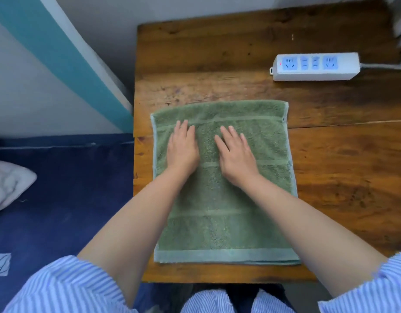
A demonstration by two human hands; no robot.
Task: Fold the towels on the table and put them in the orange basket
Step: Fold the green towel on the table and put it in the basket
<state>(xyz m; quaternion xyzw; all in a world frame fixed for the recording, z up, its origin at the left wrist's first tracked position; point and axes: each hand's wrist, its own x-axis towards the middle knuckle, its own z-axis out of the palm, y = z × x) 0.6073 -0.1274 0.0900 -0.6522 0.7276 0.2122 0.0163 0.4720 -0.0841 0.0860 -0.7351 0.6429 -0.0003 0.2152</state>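
A green towel (222,227) lies flat on the wooden table (342,172), folded into a rectangle with its layered edges toward me. My left hand (182,147) rests palm down on the towel's far left part, fingers apart. My right hand (236,154) presses flat beside it, near the towel's middle, fingers spread. Neither hand grips anything. No orange basket is in view.
A white power strip (314,66) with blue sockets sits at the table's far right, its cable running off to the right. A blue bed (66,199) with a white cloth (7,184) lies left of the table. The table's left edge is close to the towel.
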